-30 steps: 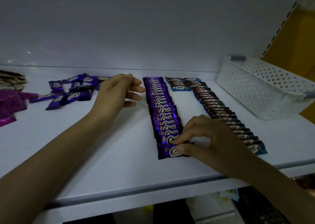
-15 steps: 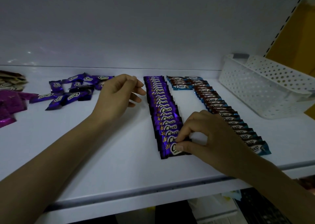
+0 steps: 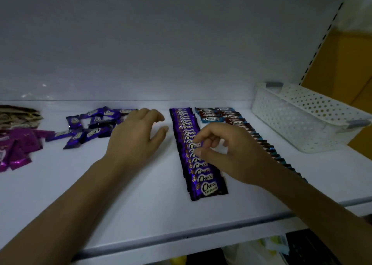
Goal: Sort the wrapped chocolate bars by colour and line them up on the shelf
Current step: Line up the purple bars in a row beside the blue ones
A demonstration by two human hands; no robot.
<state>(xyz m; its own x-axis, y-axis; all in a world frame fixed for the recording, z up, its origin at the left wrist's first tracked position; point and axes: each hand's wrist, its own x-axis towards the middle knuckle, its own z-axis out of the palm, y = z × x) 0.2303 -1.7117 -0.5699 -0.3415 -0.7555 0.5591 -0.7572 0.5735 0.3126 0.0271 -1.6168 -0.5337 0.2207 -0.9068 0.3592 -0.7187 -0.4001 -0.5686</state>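
Lifting off the front shiny purple wrapped chocolate bar (image 3: 209,188), now left squared near the white shelf's (image 3: 120,194) front edge, the right hand (image 3: 231,154) hovers over the purple row (image 3: 185,127), fingers curled, seemingly empty. The left hand (image 3: 136,135) lies open beside the row; the loose purple bars (image 3: 92,127) beyond it await lining up.

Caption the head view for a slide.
Left hand open beside the purple row, right hand curled over it, blue row alongside, loose purple bars unsorted.
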